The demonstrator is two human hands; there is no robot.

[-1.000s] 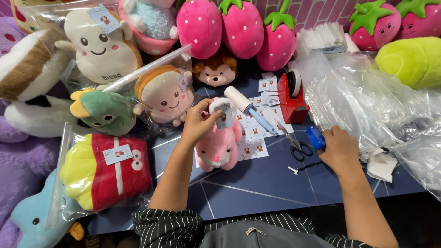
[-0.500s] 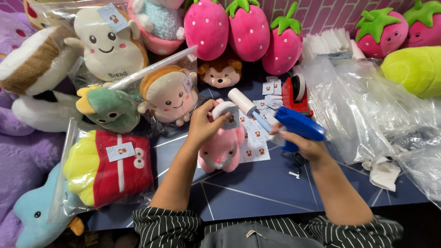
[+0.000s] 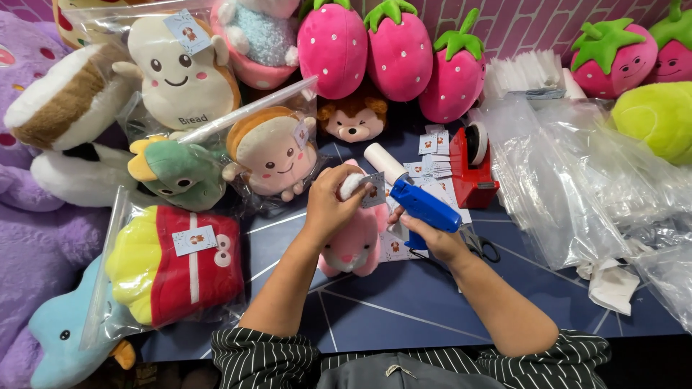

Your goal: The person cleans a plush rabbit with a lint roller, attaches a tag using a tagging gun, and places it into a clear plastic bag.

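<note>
- Head view: the left hand (image 3: 328,205) is closed around the top of a pink plush toy (image 3: 353,241), fingers curled over its white tuft and pinching a small square paper tag (image 3: 373,190) against it.
- The pink plush toy lies on the dark blue table (image 3: 404,317), just in front of the person and between the two forearms. It is soft and rounded, with a small face turned up toward the camera; its upper part is hidden under the hand.
- The right hand (image 3: 432,241) is wrapped tight around the grip of a blue tagging gun (image 3: 424,207), whose nose points left toward the tag and the toy's top. Whether the tip touches the tag cannot be told.
- Just behind the gun lies a white roller (image 3: 383,163), and loose paper tags (image 3: 431,144) are spread on the table beside a red tape dispenser (image 3: 472,169).
- Black-handled scissors (image 3: 481,245) lie partly under the right wrist.
- A heap of clear plastic bags (image 3: 577,187) fills the right side of the table.
- To the left lie bagged plush toys: a red and yellow fries plush (image 3: 173,263), a green dinosaur plush (image 3: 176,173) and a toast-shaped plush (image 3: 272,153).
- Pink strawberry plushes (image 3: 393,54) stand in a row along the back wall.
- Both sleeves are dark with thin white stripes.
</note>
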